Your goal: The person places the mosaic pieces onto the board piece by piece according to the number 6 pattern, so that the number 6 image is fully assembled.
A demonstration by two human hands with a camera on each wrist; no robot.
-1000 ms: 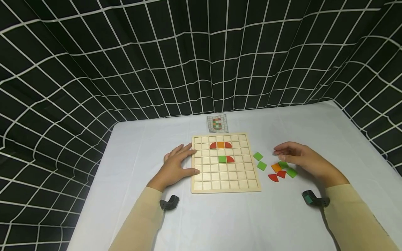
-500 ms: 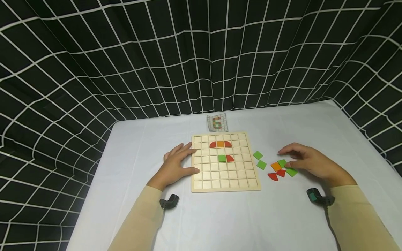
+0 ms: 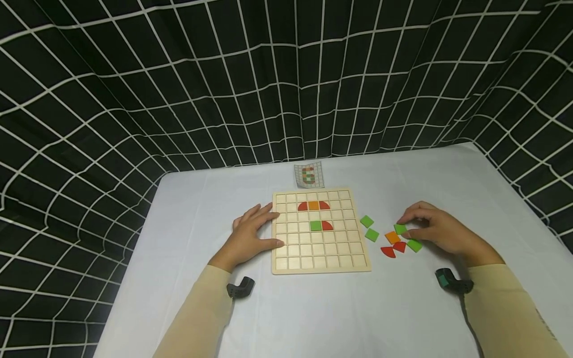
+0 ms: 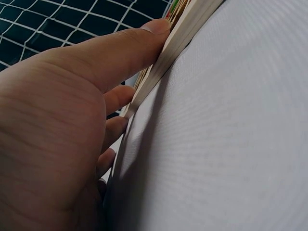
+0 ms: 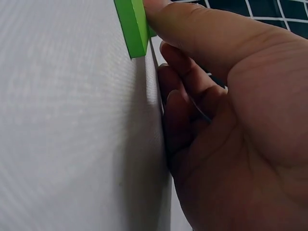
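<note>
My left hand (image 3: 248,238) rests at the left edge of a pale wooden grid board (image 3: 322,256), thumb and fingertips on its rim; the left wrist view shows the thumb (image 4: 130,50) on that edge. On the board sit a red, orange and red row and, lower, a green square (image 3: 316,225) beside a red quarter-circle (image 3: 327,225). To the right, my right hand (image 3: 440,231) pinches a green square tile (image 3: 400,229) between thumb and index finger. Just below it lie an orange square (image 3: 392,237), two red quarter-circles (image 3: 388,252) and another green tile (image 3: 414,245).
Two more green tiles (image 3: 367,221) lie between the board and my right hand. Behind the board is a small pattern card (image 3: 309,175) with a coloured figure on a grid. A black curtain with white lines (image 3: 286,89) hangs behind the white-covered table (image 3: 304,318).
My right hand has moved in from above the loose tiles and taken a green square, which has shifted slightly away from the orange one. My left hand has stayed on the board's edge.
</note>
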